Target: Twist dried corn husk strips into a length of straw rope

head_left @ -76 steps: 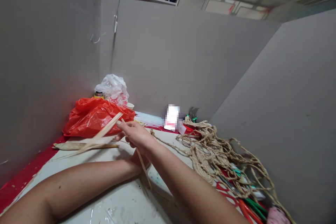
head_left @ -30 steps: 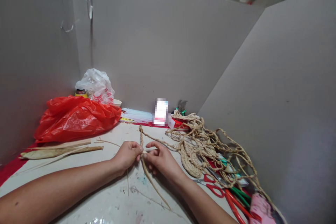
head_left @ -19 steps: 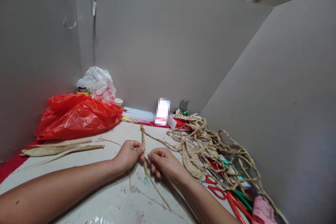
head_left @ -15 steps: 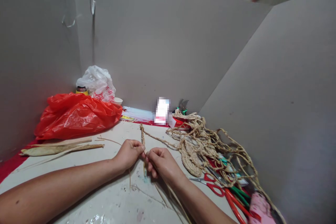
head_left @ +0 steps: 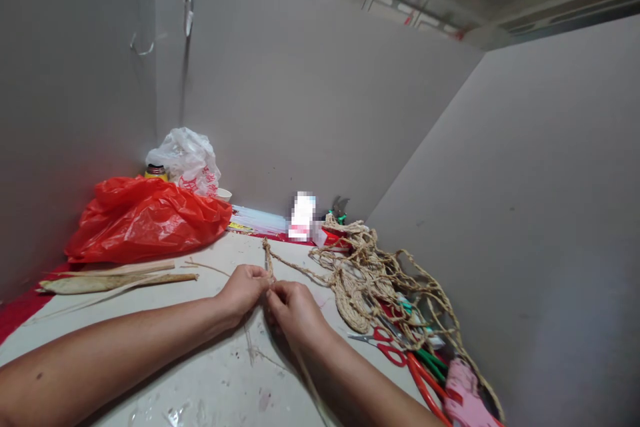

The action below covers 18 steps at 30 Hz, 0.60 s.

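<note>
A twisted straw rope point(head_left: 267, 255) with a knot at its far end stands out from between my fingers at the middle of the table. My left hand point(head_left: 245, 290) pinches the rope from the left. Close against it, my right hand point(head_left: 295, 310) is closed on the rope's near end, its fingertips partly hidden. Loose straw strands point(head_left: 307, 380) trail toward me below the right hand. From the knot, a thinner cord point(head_left: 300, 268) runs right to a tangled heap of braided straw rope point(head_left: 353, 297).
Dried husk strips point(head_left: 120, 281) lie at left, before a red plastic bag point(head_left: 155, 220) and a white plastic bag point(head_left: 187, 157). Red-handled scissors point(head_left: 385, 340), a larger red-handled tool point(head_left: 423, 380) and a pink object point(head_left: 463, 390) lie at right. Grey panels point(head_left: 280, 93) enclose the table.
The view has tilted up and shifted slightly, showing more shelf above the panel. My right hand has turned, its lower fingers now tucked from sight. Both hands stay together at the rope.
</note>
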{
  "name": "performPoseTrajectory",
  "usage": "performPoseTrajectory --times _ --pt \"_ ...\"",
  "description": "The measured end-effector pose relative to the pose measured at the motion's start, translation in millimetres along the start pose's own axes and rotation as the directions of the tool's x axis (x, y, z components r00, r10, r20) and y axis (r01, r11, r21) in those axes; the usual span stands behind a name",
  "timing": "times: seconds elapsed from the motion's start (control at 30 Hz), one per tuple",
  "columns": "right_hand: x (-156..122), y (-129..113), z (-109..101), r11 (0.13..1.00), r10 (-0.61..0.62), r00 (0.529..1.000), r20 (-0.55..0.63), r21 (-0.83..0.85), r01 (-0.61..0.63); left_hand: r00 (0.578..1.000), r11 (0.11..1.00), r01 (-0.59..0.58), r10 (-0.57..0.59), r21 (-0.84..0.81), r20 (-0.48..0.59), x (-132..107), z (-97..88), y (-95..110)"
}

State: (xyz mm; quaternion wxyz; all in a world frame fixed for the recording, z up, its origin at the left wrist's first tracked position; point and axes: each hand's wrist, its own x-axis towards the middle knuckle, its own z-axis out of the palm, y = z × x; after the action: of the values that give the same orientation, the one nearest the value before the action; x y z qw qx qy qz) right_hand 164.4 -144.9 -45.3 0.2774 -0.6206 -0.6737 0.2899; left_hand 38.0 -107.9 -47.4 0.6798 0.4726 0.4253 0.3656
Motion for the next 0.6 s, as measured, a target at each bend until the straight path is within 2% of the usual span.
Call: performPoseTrajectory --times 0.07,0.17,0.23,0.27,0.33,0.43,0.47,0.6 --pt "4 3 -16 1.000 -0.021 0.999 0.032 0.012 0.021 1.000 1.000 0.015 -0.015 -0.012 0.017 2 -2.2 2" --pt "12 4 -37 0.998 0.001 0.995 -0.096 0.056 0.005 0.997 1.000 0.013 -0.011 -0.020 0.081 6 -6.8 6" --pt "17 4 -41 0.986 0.044 0.994 -0.098 0.167 -0.028 0.992 1.000 0.013 -0.010 -0.026 0.126 8 -9.5 7" --pt "19 3 -39 0.967 0.067 0.997 -0.036 0.248 -0.056 0.990 0.999 0.021 -0.017 -0.027 0.139 9 -10.4 8" --pt "22 2 -32 0.889 0.095 0.981 0.167 0.429 -0.159 0.989 0.999 0.030 -0.026 -0.031 0.145 10 -11.4 9" --pt "24 1 -24 0.759 0.072 0.914 0.400 0.572 -0.311 0.992 0.999 0.025 -0.021 -0.031 0.126 9 -11.7 12" --pt "25 2 -24 0.750 0.072 0.899 0.433 0.570 -0.335 0.992 0.999 0.029 -0.026 -0.022 0.124 8 -11.7 13" --pt "28 7 -29 0.808 0.085 0.877 0.473 0.482 -0.339 0.990 0.997 0.045 -0.053 0.061 0.135 7 -12.4 15"
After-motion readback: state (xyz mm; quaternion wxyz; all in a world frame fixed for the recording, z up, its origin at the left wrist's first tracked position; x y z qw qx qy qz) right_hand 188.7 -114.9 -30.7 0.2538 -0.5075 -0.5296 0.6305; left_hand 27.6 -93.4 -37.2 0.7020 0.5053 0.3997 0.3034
